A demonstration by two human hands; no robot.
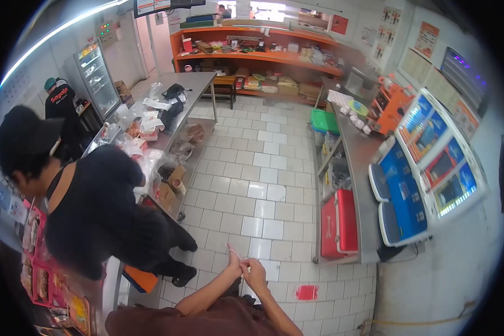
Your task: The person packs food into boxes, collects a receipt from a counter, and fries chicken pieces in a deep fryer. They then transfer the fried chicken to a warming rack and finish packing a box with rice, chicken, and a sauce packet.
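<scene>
At the bottom centre, my left hand [234,258] is held out over the tiled floor, seen edge-on with its fingers stretched forward. Something thin and whitish shows along its fingers; what it is cannot be made out. My right hand [255,273] is beside the left wrist, its fingers closed in a pinch against the left hand. Whatever lies between those fingertips is too small to tell. Both forearms reach out from brown clothing [218,319].
On my left, a person in black [101,207] leans over a steel table [193,84] loaded with bags. Another person [61,106] stands near a glass-door fridge [97,78]. To the right are a steel counter [355,185], a red cooler box [340,224] and a blue-and-white freezer [403,190]. Orange shelves [257,56] stand at the back.
</scene>
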